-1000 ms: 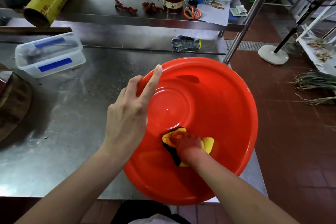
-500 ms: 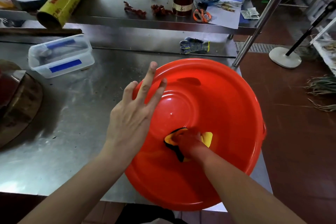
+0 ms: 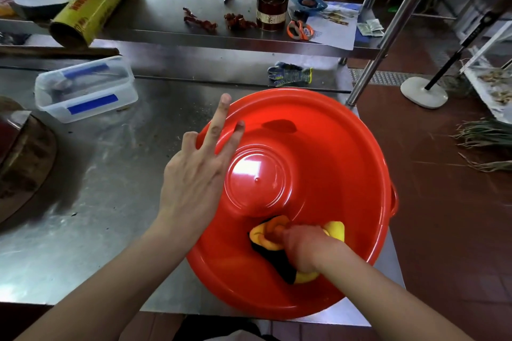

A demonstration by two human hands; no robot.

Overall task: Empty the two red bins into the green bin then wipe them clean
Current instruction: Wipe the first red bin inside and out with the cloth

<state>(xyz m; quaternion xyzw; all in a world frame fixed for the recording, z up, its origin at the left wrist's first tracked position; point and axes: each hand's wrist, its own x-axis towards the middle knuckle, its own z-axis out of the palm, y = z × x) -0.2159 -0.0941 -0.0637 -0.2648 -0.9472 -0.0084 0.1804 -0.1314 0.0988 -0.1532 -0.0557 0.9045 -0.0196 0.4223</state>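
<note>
1. Red bin (image 3: 318, 163) sat on the steel table (image 3: 105, 202) at its near right corner, rim overhanging the front edge.
2. Left hand (image 3: 194, 174) rested on the bin's left rim, fingers straight and spread, gripping nothing.
3. Right hand (image 3: 302, 243) was inside the bin on the near wall, fingers curled round a yellow and black cloth (image 3: 266, 235), pressing it to the plastic.
4. Clear lidded container (image 3: 86, 88) stood well apart at the table's left; a patterned glove (image 3: 291, 73) lay behind the bin.
5. Orange scissors (image 3: 299, 29) lay on the upper shelf (image 3: 166, 33).
</note>
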